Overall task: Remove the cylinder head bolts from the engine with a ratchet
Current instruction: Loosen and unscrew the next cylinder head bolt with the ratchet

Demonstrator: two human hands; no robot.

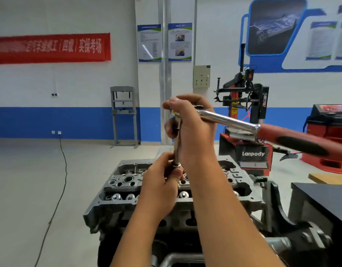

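I am looking down at the engine (127, 191), which is sitting low in the centre with the cylinder head's open top facing me. My right hand (191, 128) is wrapping around the head of the ratchet (233, 121) — its chrome shaft and red-and-black grip are pointing off to the right. An extension bar (176, 143) is hanging upright from the ratchet head. My left hand (162, 182) is pinching its lower end just above the head. A tyre changer (247, 120) is standing behind.
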